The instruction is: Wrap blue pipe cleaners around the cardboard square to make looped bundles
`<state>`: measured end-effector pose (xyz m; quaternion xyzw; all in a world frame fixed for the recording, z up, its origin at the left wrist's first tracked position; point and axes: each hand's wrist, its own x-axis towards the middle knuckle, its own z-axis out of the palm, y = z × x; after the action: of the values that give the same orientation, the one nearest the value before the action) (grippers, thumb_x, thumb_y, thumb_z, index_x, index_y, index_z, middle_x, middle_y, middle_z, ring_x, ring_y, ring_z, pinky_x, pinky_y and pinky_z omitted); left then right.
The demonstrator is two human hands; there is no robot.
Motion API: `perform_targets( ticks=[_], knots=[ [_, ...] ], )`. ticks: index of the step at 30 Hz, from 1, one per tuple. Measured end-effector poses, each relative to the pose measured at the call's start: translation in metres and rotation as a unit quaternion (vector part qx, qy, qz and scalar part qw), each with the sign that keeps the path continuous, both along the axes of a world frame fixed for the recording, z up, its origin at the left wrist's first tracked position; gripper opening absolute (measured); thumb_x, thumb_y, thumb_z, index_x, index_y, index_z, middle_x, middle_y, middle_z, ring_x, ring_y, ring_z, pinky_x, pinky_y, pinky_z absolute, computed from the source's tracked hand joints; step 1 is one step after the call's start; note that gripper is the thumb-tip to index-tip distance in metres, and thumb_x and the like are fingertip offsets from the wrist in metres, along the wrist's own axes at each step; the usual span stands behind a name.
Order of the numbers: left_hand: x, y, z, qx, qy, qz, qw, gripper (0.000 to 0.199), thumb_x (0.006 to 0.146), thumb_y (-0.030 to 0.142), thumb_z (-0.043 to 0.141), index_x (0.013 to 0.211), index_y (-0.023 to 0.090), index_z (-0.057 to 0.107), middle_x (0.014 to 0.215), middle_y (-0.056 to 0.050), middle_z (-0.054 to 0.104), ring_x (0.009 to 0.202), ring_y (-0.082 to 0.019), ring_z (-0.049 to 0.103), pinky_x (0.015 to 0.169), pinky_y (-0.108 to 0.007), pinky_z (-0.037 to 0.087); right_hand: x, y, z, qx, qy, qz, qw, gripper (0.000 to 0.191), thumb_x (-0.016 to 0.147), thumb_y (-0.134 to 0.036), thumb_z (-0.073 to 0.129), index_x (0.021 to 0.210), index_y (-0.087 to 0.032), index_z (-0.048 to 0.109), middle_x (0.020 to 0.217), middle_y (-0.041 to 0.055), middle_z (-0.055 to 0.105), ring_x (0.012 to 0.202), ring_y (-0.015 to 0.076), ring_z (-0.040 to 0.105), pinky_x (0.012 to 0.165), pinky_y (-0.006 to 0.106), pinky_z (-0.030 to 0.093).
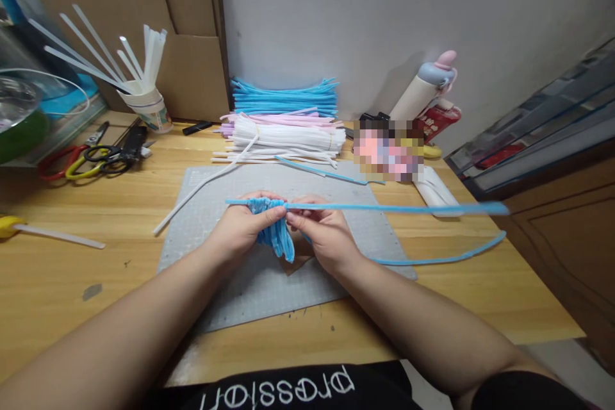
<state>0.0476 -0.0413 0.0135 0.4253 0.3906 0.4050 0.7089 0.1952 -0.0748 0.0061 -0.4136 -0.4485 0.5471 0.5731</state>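
My left hand (pixel 241 227) is closed round a bunched piece of looped blue pipe cleaners (pixel 275 238), whose loops hang below the fingers. Close beside it, my right hand (pixel 325 234) pinches a long blue pipe cleaner (pixel 398 208) where it meets the looped piece. That strand stretches far to the right, while a short end sticks out past my left hand. A second blue length (pixel 432 261) curves out from behind my right wrist. Both hands are over a grey cutting mat (pixel 230 307). Something brown, partly hidden, shows under them.
Blue (pixel 286 99) and white pipe cleaner bundles (pixel 288 138) lie behind the mat, with pink ones between. A loose white pipe cleaner (pixel 202 191) crosses the mat's left edge. Scissors (pixel 72 163) and a cup of white glue sticks (pixel 147 106) stand left; a bottle (pixel 416 93) stands back right.
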Motion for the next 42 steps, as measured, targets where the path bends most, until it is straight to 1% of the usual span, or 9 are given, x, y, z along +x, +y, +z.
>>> perform_targets(
  ticks=[6,14,18,22,26,30,33,38,42],
  knots=[
    [-0.004,0.002,0.0,0.023,0.008,-0.043,0.999,0.026,0.066,0.03,0.08,0.081,0.017,0.064,0.071,0.001,0.067,0.063,-0.013,0.063,0.059,-0.022,0.049,0.002,-0.003,0.003,-0.019,0.019,0.036,0.999,0.026,0.066,-0.036,0.077,0.071,-0.02,0.057,0.066,-0.0036,0.056,0.06,0.0098,0.05,0.059,0.024,0.043],
    [-0.01,0.001,0.012,0.207,0.14,-0.028,0.968,0.017,0.07,0.03,0.076,0.077,0.017,0.067,0.073,-0.002,0.069,0.071,-0.017,0.064,0.068,-0.027,0.049,0.003,-0.007,0.007,0.005,-0.027,0.031,0.999,0.018,0.079,-0.036,0.067,0.077,-0.019,0.062,0.06,-0.0037,0.054,0.057,0.0097,0.048,0.058,0.025,0.04],
    [-0.007,-0.002,0.011,0.154,0.09,-0.039,0.983,0.019,0.07,0.03,0.076,0.08,0.018,0.065,0.07,-0.002,0.07,0.067,-0.018,0.066,0.066,-0.03,0.051,0.002,-0.006,0.002,0.026,0.006,0.035,0.999,0.012,0.083,-0.033,0.062,0.082,-0.021,0.065,0.061,-0.0024,0.058,0.061,0.0128,0.054,0.062,0.028,0.044],
    [-0.005,-0.003,0.005,0.084,0.014,-0.025,0.996,0.025,0.067,0.032,0.079,0.081,0.018,0.065,0.071,-0.002,0.07,0.066,-0.019,0.067,0.064,-0.03,0.052,0.002,-0.008,0.004,0.089,-0.06,-0.012,0.994,0.013,0.083,-0.029,0.063,0.073,-0.022,0.066,0.068,0.0001,0.059,0.068,0.0152,0.056,0.069,0.032,0.046],
    [-0.006,-0.003,0.004,0.079,0.048,-0.02,0.995,0.028,0.064,0.034,0.08,0.082,0.018,0.066,0.075,-0.002,0.07,0.067,-0.018,0.065,0.062,-0.027,0.05,0.005,-0.01,0.008,0.153,-0.129,-0.059,0.978,0.012,0.084,-0.028,0.062,0.074,-0.023,0.068,0.073,0.0012,0.061,0.075,0.0168,0.058,0.076,0.034,0.046],
    [-0.007,-0.004,0.008,0.116,0.109,-0.019,0.987,0.027,0.066,0.034,0.079,0.082,0.018,0.066,0.074,-0.001,0.068,0.065,-0.015,0.063,0.061,-0.026,0.048,0.006,-0.011,0.007,0.163,-0.139,-0.068,0.975,0.011,0.085,-0.028,0.062,0.076,-0.024,0.067,0.073,0.0012,0.062,0.075,0.017,0.058,0.075,0.034,0.046],
    [-0.008,-0.006,0.012,0.161,0.115,-0.017,0.98,0.02,0.069,0.032,0.077,0.077,0.018,0.064,0.073,-0.001,0.067,0.067,-0.015,0.062,0.063,-0.026,0.048,0.004,-0.012,0.005,0.142,-0.12,-0.05,0.981,0.011,0.085,-0.03,0.061,0.078,-0.023,0.067,0.073,0.0012,0.061,0.073,0.0164,0.057,0.073,0.033,0.045],
    [-0.008,-0.008,0.018,0.245,0.144,0.001,0.959,0.013,0.072,0.027,0.074,0.073,0.019,0.064,0.076,-0.001,0.065,0.073,-0.015,0.06,0.069,-0.027,0.047,0.0,-0.014,0.005,0.044,-0.01,0.017,0.999,0.015,0.078,-0.034,0.068,0.077,-0.021,0.061,0.069,-0.0023,0.056,0.061,0.0105,0.049,0.058,0.025,0.04],
    [-0.008,-0.006,0.016,0.218,0.145,-0.003,0.965,0.015,0.071,0.029,0.074,0.074,0.018,0.064,0.077,-0.001,0.065,0.072,-0.016,0.059,0.068,-0.026,0.047,0.001,-0.011,0.006,-0.023,0.03,0.039,0.999,0.02,0.072,-0.036,0.075,0.077,-0.021,0.061,0.065,-0.0044,0.054,0.055,0.0084,0.045,0.054,0.023,0.037]
  ],
)
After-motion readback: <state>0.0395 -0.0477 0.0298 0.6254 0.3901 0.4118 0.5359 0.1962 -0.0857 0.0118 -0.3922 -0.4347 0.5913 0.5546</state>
